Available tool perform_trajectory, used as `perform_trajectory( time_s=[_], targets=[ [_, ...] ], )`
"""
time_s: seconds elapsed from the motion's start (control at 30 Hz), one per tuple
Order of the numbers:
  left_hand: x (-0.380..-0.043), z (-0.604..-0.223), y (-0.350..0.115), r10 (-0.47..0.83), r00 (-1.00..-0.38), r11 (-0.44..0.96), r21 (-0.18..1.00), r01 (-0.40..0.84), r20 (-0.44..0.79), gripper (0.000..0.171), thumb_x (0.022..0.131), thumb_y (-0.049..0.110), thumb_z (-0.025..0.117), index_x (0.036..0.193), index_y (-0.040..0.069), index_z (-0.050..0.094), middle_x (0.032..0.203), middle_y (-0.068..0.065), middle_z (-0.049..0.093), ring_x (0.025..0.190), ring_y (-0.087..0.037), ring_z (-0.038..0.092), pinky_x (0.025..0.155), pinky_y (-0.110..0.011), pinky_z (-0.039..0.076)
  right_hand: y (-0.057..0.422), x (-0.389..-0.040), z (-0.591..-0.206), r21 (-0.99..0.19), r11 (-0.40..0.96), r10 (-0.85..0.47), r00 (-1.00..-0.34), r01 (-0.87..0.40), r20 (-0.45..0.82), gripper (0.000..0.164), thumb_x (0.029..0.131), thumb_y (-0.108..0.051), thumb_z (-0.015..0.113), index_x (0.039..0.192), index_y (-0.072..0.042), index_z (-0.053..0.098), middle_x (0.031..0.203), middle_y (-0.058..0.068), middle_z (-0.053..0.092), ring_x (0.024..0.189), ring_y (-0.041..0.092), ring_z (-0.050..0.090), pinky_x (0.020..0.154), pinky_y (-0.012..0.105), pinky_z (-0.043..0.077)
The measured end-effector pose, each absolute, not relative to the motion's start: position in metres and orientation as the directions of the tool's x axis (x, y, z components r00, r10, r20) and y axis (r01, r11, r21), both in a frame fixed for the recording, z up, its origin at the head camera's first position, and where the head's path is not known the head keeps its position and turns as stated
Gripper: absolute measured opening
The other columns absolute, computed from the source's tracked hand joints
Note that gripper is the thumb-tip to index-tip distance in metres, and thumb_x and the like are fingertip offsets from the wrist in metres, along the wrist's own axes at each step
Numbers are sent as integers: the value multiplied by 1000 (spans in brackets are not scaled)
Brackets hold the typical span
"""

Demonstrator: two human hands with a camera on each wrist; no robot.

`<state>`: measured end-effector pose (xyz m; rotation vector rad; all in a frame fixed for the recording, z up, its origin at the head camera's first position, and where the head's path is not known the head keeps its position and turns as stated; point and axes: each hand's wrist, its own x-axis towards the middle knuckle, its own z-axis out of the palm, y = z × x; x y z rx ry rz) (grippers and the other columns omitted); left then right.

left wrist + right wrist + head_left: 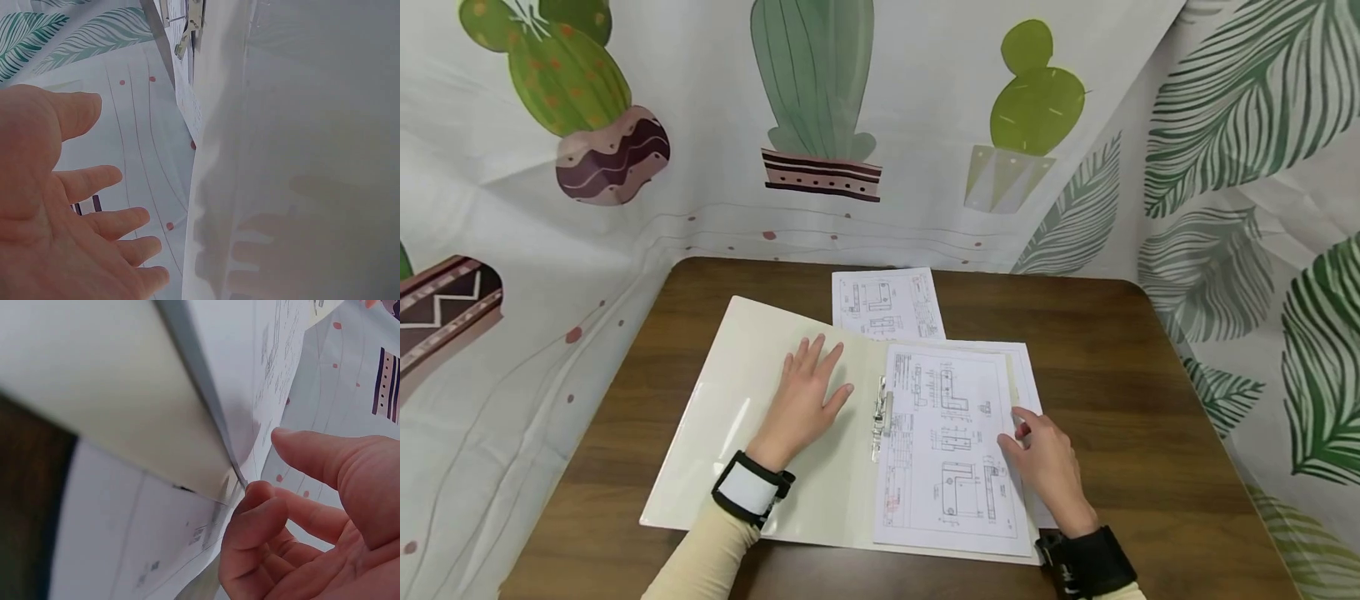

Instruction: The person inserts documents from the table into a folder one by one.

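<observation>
An open cream-white ring binder (706, 433) lies on the table. My left hand (805, 404) is spread over its left cover, with the fingers straight and nothing held; in the left wrist view the left hand (81, 206) is reflected in the glossy cover. Technical drawing sheets (917, 467) lie on the right side of the binder, beside the metal clip (880, 417). At their right edge is my right hand (1051, 462), its thumb over the top sheet. The right wrist view shows the right hand (300, 519) with bent fingertips right at the page edge, thumb spread apart from them.
Another drawing sheet (887, 292) lies behind the binder. A further white sheet (1030, 375) sticks out from under its right side. Brown wooden table (1112, 358) surrounds them. A cloth printed with cacti and leaves (925, 100) hangs behind the table.
</observation>
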<state>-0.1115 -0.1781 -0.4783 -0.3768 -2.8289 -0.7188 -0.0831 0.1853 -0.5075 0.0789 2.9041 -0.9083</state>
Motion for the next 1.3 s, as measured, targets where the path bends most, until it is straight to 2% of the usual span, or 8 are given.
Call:
perform_trajectory(
  time_s=[0.2, 0.27, 0.33, 0.4, 0.5, 0.73, 0.97, 1.3],
  targets=[
    [-106, -483, -177, 190, -954, 855, 438, 277, 232, 61, 97, 27, 72, 148, 0, 52, 159, -30, 36, 149, -52, 25, 118, -68, 19, 187, -84, -500, -565, 824, -10, -997, 37, -81, 54, 94, -21, 75, 142, -3, 57, 115, 20, 62, 83, 27, 62, 59, 33, 48],
    [-104, -484, -176, 189, -956, 858, 436, 273, 226, 62, 97, 27, 72, 148, 1, 51, 159, -30, 35, 150, -51, 24, 118, -68, 19, 189, -88, -496, -564, 826, -36, -999, -7, -41, 56, 95, -23, 75, 144, -2, 55, 126, 25, 60, 91, 34, 65, 65, 39, 53],
    [-103, -485, -176, 188, -957, 860, 435, 268, 219, 62, 97, 28, 72, 149, 1, 51, 160, -30, 34, 150, -51, 24, 118, -68, 18, 191, -93, -490, -566, 823, -67, -998, -54, -2, 59, 96, -23, 74, 146, -1, 52, 137, 29, 54, 107, 41, 64, 79, 49, 57],
    [-102, -486, -176, 190, -958, 863, 429, 268, 216, 63, 97, 29, 73, 149, 2, 51, 160, -30, 34, 150, -52, 23, 118, -68, 17, 193, -101, -484, -565, 818, -102, -994, -103, 33, 63, 96, -23, 73, 149, 1, 48, 146, 31, 47, 124, 47, 56, 94, 59, 52],
    [-101, -488, -176, 199, -956, 867, 417, 274, 214, 63, 96, 30, 73, 149, 2, 52, 160, -30, 34, 149, -53, 24, 118, -69, 18, 196, -116, -472, -563, 811, -154, -986, -160, 58, 70, 97, -24, 73, 153, 4, 40, 155, 32, 39, 139, 51, 42, 107, 66, 39],
    [-95, -487, -174, 226, -957, 882, 380, 280, 181, 64, 95, 32, 75, 149, 4, 53, 159, -31, 34, 148, -56, 23, 117, -71, 17, 191, -163, -443, -576, 787, -276, -961, -220, -10, 82, 100, -31, 68, 161, 1, 23, 163, 28, 26, 147, 50, 30, 113, 64, 32],
    [-90, -490, -172, 238, -959, 898, 341, 278, 156, 67, 93, 37, 76, 149, 6, 54, 159, -31, 35, 147, -58, 22, 115, -73, 17, 165, -232, -429, -570, 778, -375, -923, -263, -87, 83, 102, -35, 65, 163, -3, 18, 166, 24, 23, 150, 45, 26, 118, 60, 27],
    [-71, -493, -170, 267, -961, 922, 271, 277, 72, 73, 90, 44, 77, 149, 10, 54, 160, -29, 33, 148, -56, 21, 116, -73, 16, 115, -307, -457, -470, 824, -444, -876, -316, -189, 85, 101, -35, 66, 163, -2, 17, 167, 22, 21, 154, 40, 21, 122, 53, 23]
  ],
)
